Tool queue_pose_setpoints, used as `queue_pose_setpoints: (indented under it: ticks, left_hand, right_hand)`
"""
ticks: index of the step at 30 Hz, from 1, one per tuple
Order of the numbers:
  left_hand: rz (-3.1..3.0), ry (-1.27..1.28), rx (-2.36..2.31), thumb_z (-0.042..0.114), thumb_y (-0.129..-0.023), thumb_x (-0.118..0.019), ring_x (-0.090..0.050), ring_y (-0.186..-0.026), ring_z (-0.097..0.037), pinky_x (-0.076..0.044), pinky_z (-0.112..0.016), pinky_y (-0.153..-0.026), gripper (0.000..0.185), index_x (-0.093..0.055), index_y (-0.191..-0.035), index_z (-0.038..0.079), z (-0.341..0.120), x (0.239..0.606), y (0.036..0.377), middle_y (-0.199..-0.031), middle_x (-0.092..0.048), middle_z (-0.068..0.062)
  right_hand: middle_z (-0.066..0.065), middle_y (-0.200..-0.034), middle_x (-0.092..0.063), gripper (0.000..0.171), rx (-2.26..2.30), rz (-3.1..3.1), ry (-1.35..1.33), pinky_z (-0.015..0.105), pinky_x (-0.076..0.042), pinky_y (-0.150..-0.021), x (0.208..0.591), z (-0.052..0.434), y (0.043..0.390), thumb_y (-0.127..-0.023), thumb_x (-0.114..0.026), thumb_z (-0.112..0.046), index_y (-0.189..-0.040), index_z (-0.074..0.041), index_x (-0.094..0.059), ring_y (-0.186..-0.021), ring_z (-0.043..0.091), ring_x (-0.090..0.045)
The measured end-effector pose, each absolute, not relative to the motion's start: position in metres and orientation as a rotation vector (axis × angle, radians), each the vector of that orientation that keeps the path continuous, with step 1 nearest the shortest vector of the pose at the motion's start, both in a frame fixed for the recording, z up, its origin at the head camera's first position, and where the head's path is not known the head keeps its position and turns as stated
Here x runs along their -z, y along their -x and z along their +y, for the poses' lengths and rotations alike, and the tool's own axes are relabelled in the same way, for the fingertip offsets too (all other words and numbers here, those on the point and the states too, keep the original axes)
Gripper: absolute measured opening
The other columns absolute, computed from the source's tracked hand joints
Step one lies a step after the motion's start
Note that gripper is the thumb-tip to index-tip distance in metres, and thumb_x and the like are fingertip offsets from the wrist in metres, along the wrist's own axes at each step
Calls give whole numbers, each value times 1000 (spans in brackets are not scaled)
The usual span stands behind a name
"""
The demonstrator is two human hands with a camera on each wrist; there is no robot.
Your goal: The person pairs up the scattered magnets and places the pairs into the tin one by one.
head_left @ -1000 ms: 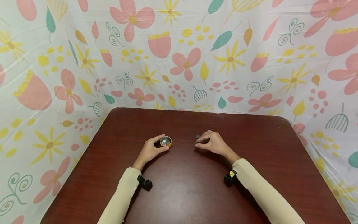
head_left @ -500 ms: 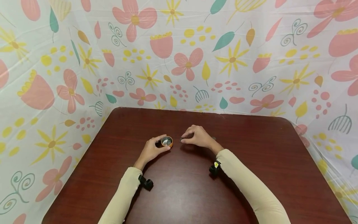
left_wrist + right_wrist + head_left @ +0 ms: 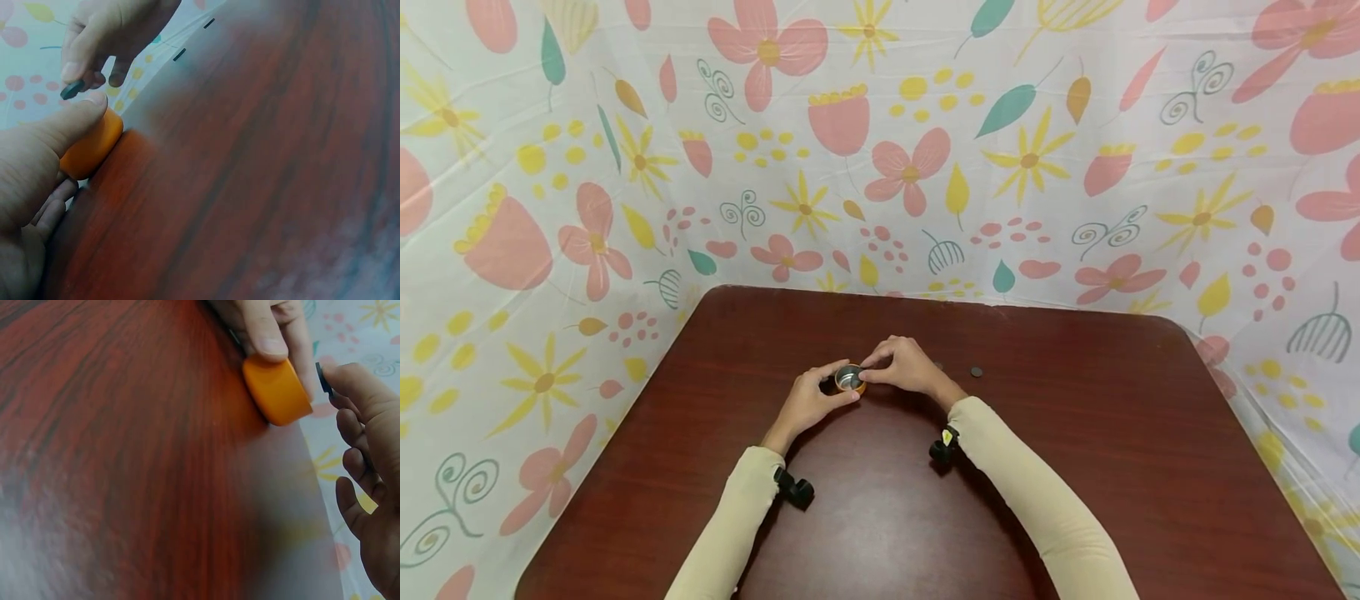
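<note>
My left hand (image 3: 807,402) grips a small round orange tin (image 3: 278,390), its thumb and fingers on opposite sides of the wall. The tin stands on the table with its silvery inside facing up. Between thumb and fingers, my right hand (image 3: 908,367) pinches a small dark round disc (image 3: 72,89), about coin size. That disc is held tilted, just above the tin's rim in the left wrist view. On the table to the right lie two more dark discs, one in plain sight (image 3: 977,372) and another (image 3: 938,366) partly behind the right hand.
A reddish-brown wooden table (image 3: 880,517) carries everything. White cloth with printed flowers (image 3: 910,175) hangs along its back and sides. Each forearm wears a light sleeve (image 3: 1037,492) and a black wrist camera (image 3: 795,489).
My right hand has lifted a dark disc from the table and carried it left to the tin. Two discs stay behind on the table. The left hand keeps its grip on the tin.
</note>
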State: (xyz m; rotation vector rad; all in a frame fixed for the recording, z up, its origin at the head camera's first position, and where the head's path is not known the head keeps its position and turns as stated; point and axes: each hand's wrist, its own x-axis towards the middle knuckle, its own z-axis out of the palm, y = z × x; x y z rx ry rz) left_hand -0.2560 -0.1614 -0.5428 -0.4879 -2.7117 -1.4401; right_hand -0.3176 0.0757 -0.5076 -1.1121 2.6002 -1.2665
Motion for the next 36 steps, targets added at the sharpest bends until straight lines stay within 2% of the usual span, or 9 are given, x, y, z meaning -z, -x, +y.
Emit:
queue_pose_setpoints:
  ticks: [7,21,31,36]
  left_hand:
    - [-2706,472,1441,42,-85,-84,-60,-123,-25,-48,-50,-103,69,-60,-145,19,-160,543,255,-135,-66,-1]
    - [-2707,487,1441,43,-86,-83,-61,-117,-22,-52,-44,-97,70,-59,-147,18,-162,542,254,-133,-66,-4]
    - [-2685,487,1469,41,-85,-85,-63,-119,-21,-53,-44,-98,72,-58,-147,17,-161,544,255,-134,-66,-2]
    - [-2675,495,1520,40,-84,-86,-60,-125,-25,-48,-48,-104,78,-54,-150,14,-162,544,256,-140,-62,-5]
  right_hand:
    - [-10,-96,-75,19,1254,2591,1092,33,-52,-79,513,68,317,-88,-84,-30,-102,-18,-84,-92,9,-58]
    - [-14,-94,-75,15,1249,2584,1075,32,-51,-76,518,64,315,-88,-84,-31,-99,-21,-84,-89,8,-59]
    - [-4,-100,-74,27,1472,2502,1014,35,-55,-76,520,73,312,-90,-82,-28,-111,-12,-81,-92,13,-64]
    - [0,-102,-73,34,1575,2484,986,37,-56,-78,514,86,309,-89,-83,-27,-116,-7,-78,-92,20,-67]
